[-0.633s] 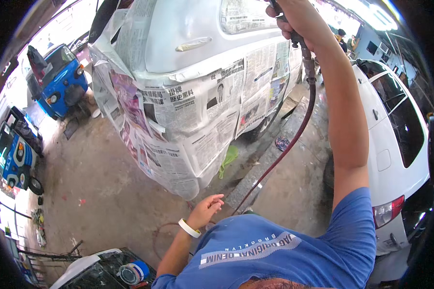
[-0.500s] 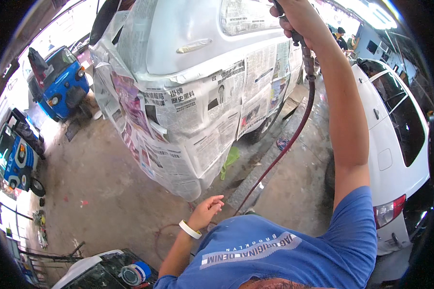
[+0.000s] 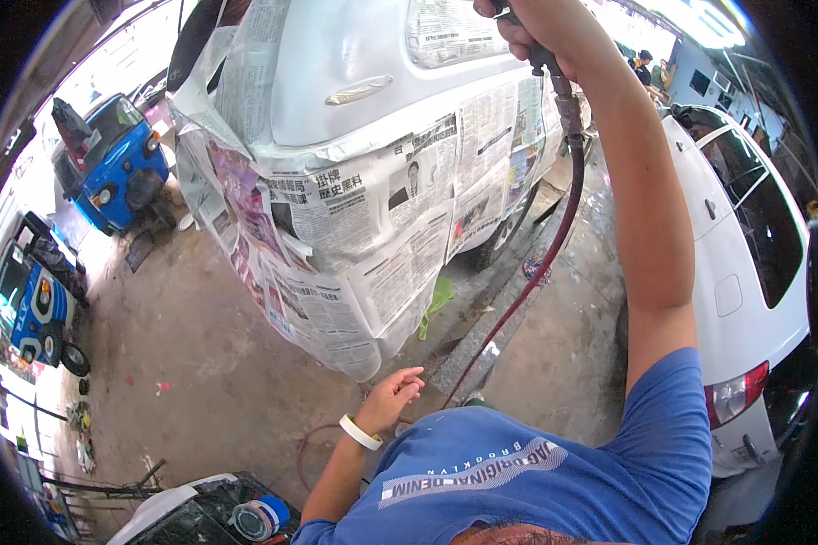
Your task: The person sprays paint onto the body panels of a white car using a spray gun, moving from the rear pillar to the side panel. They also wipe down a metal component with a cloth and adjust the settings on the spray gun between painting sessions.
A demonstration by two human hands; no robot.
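Note:
Raised at the top, my right hand [image 3: 550, 36] grips a dark spray gun [image 3: 543, 64], trailing a dark red hose [image 3: 574, 182] down across the floor. The gun is beside the upper side of a silver vehicle [image 3: 336, 41], whose lower body and rear window are masked with newspaper [image 3: 382, 263]; an oval recess [image 3: 359, 89] shows on its panel. Low in the middle, my left hand [image 3: 400, 391], a white band on its wrist, hangs empty with fingers loosely bent, below the hanging edge of the paper.
A white car [image 3: 727, 272] stands close on my right. Two blue small vehicles [image 3: 118, 182] are at left. A dark surface [image 3: 204, 504] with a round can [image 3: 254, 516] is at lower left. A metal strip [image 3: 463, 363] and green bag [image 3: 438, 300] lie on the floor. People [image 3: 643, 68] stand far back.
My right hand and the spray gun have shifted a little to the left, the hose with them. My left hand is nearly unchanged.

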